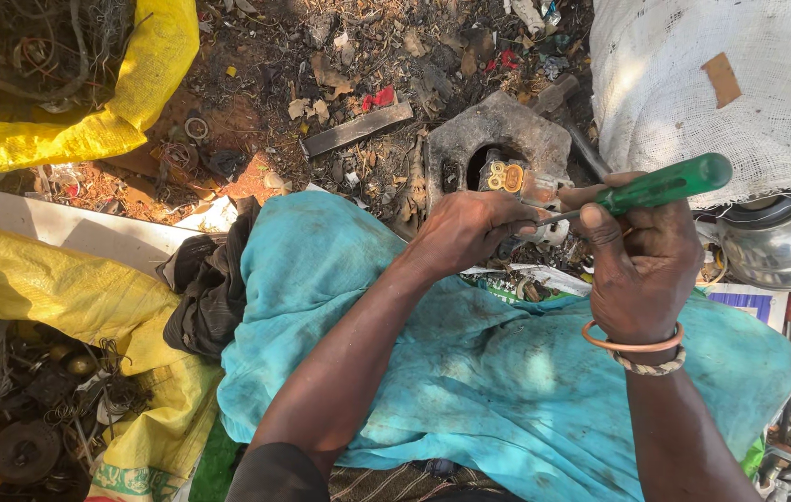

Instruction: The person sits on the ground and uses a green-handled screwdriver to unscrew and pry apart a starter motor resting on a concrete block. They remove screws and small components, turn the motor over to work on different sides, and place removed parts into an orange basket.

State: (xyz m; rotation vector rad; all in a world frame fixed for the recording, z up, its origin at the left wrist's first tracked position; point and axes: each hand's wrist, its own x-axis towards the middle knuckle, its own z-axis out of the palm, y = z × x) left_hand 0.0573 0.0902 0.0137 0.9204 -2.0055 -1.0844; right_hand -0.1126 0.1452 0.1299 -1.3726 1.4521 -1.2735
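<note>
While left hand (463,231) steadies part (518,186), right hand (639,258) grips screwdriver (653,190).

Outdoor scrap yard, wire-filled sacks (88,130), littered dirt (321,56)

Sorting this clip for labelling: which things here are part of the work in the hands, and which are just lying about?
In use:
right hand gripping the green-handled screwdriver
left hand holding the small part with copper coils
grey block under that part

Lying about:
yellow sacks of scrap wire
white mesh sack
metal bowl
teal cloth
</note>
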